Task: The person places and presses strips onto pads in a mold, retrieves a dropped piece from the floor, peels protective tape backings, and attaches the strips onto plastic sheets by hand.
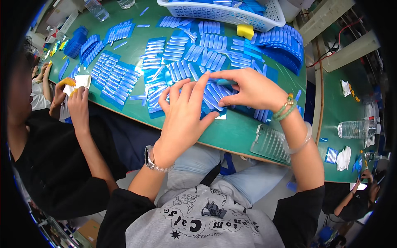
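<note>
My left hand [184, 105] is held over the middle of a spread of blue strips, its fingers stretched and its thumb apart. Close beside it, my right hand [254, 89] arches over the same strips. Its index finger reaches to the left fingertips, while the thumb stands well apart from it. Under both hands lie narrow, glossy blue strips [213, 94] with rounded ends, set in rows on blue film sheets. A bluish-green piece shows just beneath the right index finger; whether a finger touches it is unclear.
A white basket [223, 15] with blue pieces stands at the far edge, a yellow sponge [245, 31] by it. A clear ribbed tray [271, 142] lies near the right front edge. Stacked blue sheets [283, 47] rise at right. A co-worker's hands [74, 91] hold white cloth at left.
</note>
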Motion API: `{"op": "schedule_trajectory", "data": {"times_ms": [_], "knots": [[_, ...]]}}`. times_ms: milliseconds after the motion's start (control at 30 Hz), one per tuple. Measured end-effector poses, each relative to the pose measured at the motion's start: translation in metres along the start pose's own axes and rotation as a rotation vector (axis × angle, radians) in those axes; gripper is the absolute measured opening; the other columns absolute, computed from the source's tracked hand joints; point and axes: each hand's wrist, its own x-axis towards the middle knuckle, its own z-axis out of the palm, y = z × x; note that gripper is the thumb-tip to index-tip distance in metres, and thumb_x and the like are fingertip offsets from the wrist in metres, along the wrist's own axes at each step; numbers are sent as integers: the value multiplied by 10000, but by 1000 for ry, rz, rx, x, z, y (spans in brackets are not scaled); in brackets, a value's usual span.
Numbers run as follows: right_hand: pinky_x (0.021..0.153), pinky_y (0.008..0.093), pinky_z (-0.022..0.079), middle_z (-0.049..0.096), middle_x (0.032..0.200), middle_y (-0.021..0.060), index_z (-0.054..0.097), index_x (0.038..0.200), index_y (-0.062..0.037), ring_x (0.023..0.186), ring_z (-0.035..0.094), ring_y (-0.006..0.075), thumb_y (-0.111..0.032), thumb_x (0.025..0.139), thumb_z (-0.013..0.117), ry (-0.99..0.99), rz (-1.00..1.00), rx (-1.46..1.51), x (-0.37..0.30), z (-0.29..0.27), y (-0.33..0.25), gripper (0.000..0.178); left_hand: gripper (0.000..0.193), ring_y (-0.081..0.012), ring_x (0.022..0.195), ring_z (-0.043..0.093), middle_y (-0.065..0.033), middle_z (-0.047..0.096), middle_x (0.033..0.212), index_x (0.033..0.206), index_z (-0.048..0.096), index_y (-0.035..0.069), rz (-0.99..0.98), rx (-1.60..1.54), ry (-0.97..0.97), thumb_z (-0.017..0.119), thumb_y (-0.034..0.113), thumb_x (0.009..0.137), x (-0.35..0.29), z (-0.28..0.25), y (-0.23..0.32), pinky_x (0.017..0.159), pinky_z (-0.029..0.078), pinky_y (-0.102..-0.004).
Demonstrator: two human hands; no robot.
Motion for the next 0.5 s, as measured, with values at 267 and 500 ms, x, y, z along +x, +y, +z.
{"op": "schedule_trajectory", "data": {"times_ms": [267,500], "knots": [[699,374,506,683,909,160,627,1228,-67,765,634,294,-226,694,814,-100,-75,-178,11,-1,3,588,837,-284,1248,436,-78,568,1232,1424,407,106,-20,14,17,805,204,694,-5,0,-3,1063,211,-453],[680,354,508,660,833,138,633,1205,-72,729,615,252,-247,695,819,-91,-47,-143,6,-5,2,570,777,-308,1194,447,-110,534,1147,1392,436,112,26,-29,46,781,170,698,1,2,-3,1019,239,-520]]}}
